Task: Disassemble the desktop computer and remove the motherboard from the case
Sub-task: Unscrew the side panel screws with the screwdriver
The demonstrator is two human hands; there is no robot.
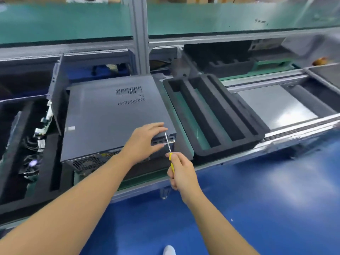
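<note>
My right hand (181,173) grips the yellow screwdriver (168,144), tip at the near-right panel of the computer case (110,115), probably a cover screw. With straight fingers, my left hand (145,140) braces that corner, steadying the closed case.

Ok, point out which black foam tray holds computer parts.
The left tray, beside the computer case: cables and circuit boards lie in it. The near tray and far tray right of the case show only bare slots.
</note>
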